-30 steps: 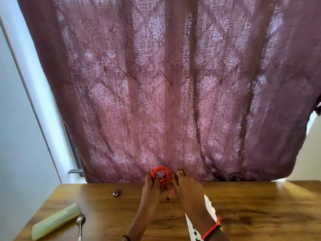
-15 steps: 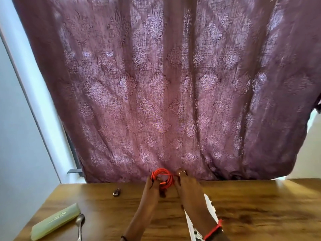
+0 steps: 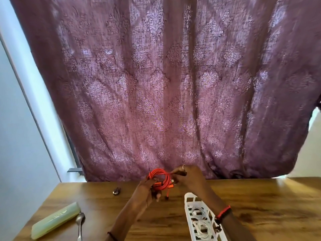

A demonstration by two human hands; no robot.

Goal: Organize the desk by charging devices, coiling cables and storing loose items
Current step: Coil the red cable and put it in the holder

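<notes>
A red cable (image 3: 160,178), wound into a small coil, hangs in the air above the far middle of the wooden desk (image 3: 260,206). My left hand (image 3: 147,190) grips the coil's lower left side. My right hand (image 3: 187,176) pinches the coil's right side near an orange plug. A short loose end with a plug dangles below the coil. A white slotted basket (image 3: 188,206) lies on the desk under my right forearm, with white cables (image 3: 199,221) inside it.
A pale green case (image 3: 55,220) lies at the desk's front left, with a metal spoon (image 3: 80,223) beside it. A small dark object (image 3: 116,190) sits near the back edge. A purple patterned curtain (image 3: 165,84) hangs right behind the desk.
The camera has tipped down slightly, showing more of the basket. My right hand has shifted to the coil's right side and the coil sits a little looser between both hands.
</notes>
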